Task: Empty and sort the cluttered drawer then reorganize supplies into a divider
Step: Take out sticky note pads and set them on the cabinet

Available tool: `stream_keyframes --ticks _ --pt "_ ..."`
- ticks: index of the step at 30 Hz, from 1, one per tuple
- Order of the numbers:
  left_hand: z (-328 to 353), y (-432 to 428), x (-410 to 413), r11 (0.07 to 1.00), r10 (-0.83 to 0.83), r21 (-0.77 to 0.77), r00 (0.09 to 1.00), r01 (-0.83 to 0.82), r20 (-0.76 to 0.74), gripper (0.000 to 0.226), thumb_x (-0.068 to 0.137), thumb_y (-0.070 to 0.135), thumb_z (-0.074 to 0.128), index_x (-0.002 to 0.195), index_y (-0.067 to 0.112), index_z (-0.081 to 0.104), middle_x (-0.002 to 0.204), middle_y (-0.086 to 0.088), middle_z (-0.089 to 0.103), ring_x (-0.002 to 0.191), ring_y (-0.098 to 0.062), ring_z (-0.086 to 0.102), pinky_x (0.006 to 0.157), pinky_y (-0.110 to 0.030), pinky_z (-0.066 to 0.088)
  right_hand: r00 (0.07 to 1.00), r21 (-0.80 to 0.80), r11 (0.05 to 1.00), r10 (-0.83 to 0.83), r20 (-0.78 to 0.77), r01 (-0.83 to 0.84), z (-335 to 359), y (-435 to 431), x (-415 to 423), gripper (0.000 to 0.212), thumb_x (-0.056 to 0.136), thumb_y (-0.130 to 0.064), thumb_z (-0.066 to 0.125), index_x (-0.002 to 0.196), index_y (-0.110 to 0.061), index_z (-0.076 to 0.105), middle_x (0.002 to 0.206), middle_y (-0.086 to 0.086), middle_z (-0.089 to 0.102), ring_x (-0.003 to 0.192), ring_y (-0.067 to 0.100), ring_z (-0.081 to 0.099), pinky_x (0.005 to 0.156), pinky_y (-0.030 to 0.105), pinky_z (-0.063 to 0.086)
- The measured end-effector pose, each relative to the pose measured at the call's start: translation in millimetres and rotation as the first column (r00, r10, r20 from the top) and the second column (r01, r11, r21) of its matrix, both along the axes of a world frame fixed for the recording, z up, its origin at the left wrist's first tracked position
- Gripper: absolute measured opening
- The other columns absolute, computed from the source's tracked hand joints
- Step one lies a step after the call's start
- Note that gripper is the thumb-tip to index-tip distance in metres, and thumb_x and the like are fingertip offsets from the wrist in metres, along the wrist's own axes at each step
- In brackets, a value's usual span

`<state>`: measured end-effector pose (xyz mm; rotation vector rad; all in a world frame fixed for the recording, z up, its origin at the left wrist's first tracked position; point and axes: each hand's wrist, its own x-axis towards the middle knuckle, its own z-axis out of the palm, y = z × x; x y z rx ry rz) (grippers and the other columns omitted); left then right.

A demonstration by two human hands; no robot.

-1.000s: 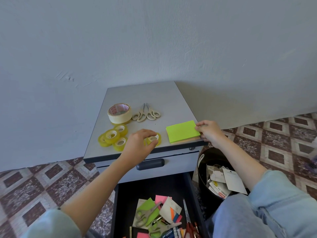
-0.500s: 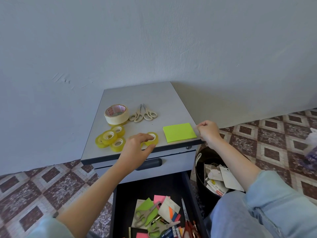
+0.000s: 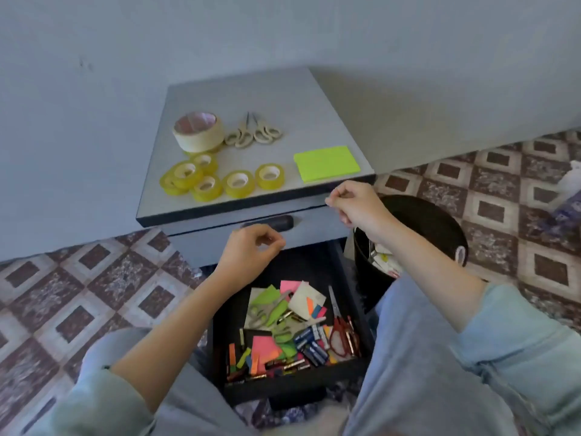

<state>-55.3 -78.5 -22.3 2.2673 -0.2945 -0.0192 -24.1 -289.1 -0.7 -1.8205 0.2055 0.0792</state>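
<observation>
Counter carries the sorted items. The open drawer below it holds mixed clutter. Left grip is over the drawer, right grip at the counter's front edge. Both are loosely curled and hold nothing. On the counter: green note pad, masking tape roll, scissors, yellow tape rolls.

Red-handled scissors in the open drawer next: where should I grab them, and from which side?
Take the red-handled scissors by their handle loops, coming from above. They lie flat along the black drawer's right wall, blades pointing toward the grey cabinet, so the loops sit nearest you.
</observation>
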Motion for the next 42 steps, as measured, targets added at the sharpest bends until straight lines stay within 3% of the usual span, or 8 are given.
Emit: stream_keyframes --ticks 7,13,20,24,28,31,33,42 --pt "-74.5 33.8 -38.7 0.989 0.146 0.053 0.960 -0.137 -0.240 0.008 0.086 0.017 0.065 0.080 0.014 0.068 0.081 0.005 0.067 0.077 -0.003 0.059 0.066 -0.004 0.042 0.955 -0.023 0.986 0.155 -0.251 -0.166 -92.2 31.2 -57.7 0.021 0.089 -0.004 0.060 0.071 -0.010 0.053 0.059 0.003 0.048 0.045 0.011 0.042 0.036 0.014 0.030" --pt "-108.1 67.1 -45.6 0.967 0.252 0.123 0.879 -0.221 -0.405 0.007 0.089 0.017 0.061 0.087 0.015 0.067 0.088 0.001 0.065 0.087 -0.013 0.059 0.073 -0.020 0.041 0.911 -0.079 0.969 0.190 -0.366 -0.234 -119.6 39.4 -58.2 0.024 0.090 -0.001 0.055 0.069 -0.012 0.056 0.060 0.005 0.050 0.047 0.011 0.040 0.036 0.012 0.030" --pt "-155.6 63.3 -39.8 0.952 0.214 0.307 0.740 -0.010 -0.638 0.033 0.093 0.019 0.056 0.123 0.008 0.060 0.120 -0.008 0.061 0.106 -0.019 0.058 0.083 -0.023 0.043 0.848 -0.128 0.944 0.207 -0.487 -0.303 -145.2 46.2 -49.7 0.008 0.090 -0.008 0.057 0.084 -0.007 0.062 0.067 0.006 0.058 0.048 0.012 0.044 0.039 0.018 0.032" --pt "-185.5 54.4 -40.5 0.904 0.202 0.390 0.630 0.174 -0.749 0.026 0.090 0.018 0.053 0.109 0.002 0.061 0.111 -0.014 0.060 0.101 -0.025 0.058 0.078 -0.028 0.045 0.812 -0.108 0.953 0.177 -0.557 -0.282 -157.6 45.6 -50.5 0.009 0.092 -0.008 0.055 0.085 -0.007 0.060 0.067 0.004 0.055 0.049 0.011 0.041 0.036 0.014 0.030" --pt "-208.6 55.9 -39.6 0.918 0.254 0.383 0.596 0.099 -0.762 0.031 0.086 0.016 0.056 0.113 0.002 0.061 0.110 -0.013 0.062 0.100 -0.026 0.059 0.079 -0.030 0.049 0.842 -0.120 0.964 0.140 -0.522 -0.235 -160.0 45.0 -44.0 0.013 0.092 -0.007 0.056 0.080 -0.009 0.061 0.065 0.004 0.056 0.049 0.012 0.044 0.039 0.016 0.031" --pt "-215.5 57.8 -37.6 0.939 0.271 0.342 0.573 0.018 -0.774 0.011 0.087 0.014 0.060 0.084 0.004 0.065 0.089 -0.010 0.061 0.089 -0.025 0.059 0.069 -0.025 0.042 0.846 -0.137 0.964 0.127 -0.518 -0.229 -165.1 48.2 -39.5 0.020 0.091 -0.007 0.056 0.073 -0.015 0.061 0.064 0.002 0.057 0.049 0.012 0.046 0.039 0.015 0.033" --pt "-217.1 58.4 -37.4 0.945 0.247 0.326 0.565 0.040 -0.787 0.023 0.088 0.016 0.061 0.065 0.011 0.059 0.085 -0.013 0.061 0.085 -0.023 0.056 0.068 -0.023 0.038 0.838 -0.152 0.956 0.137 -0.529 -0.252 -169.1 52.2 -37.9 0.022 0.091 -0.006 0.055 0.071 -0.016 0.060 0.064 0.002 0.057 0.049 0.012 0.045 0.039 0.013 0.033" --pt "-193.4 75.2 -24.9 0.947 0.293 0.295 0.704 -0.123 -0.647 0.027 0.097 0.015 0.044 0.120 0.003 0.053 0.111 -0.016 0.058 0.087 -0.022 0.049 0.068 -0.028 0.038 0.842 -0.200 0.946 0.116 -0.527 -0.256 -174.8 51.7 -38.8 0.026 0.091 -0.007 0.055 0.069 -0.017 0.060 0.064 0.002 0.059 0.050 0.011 0.048 0.044 0.017 0.034"
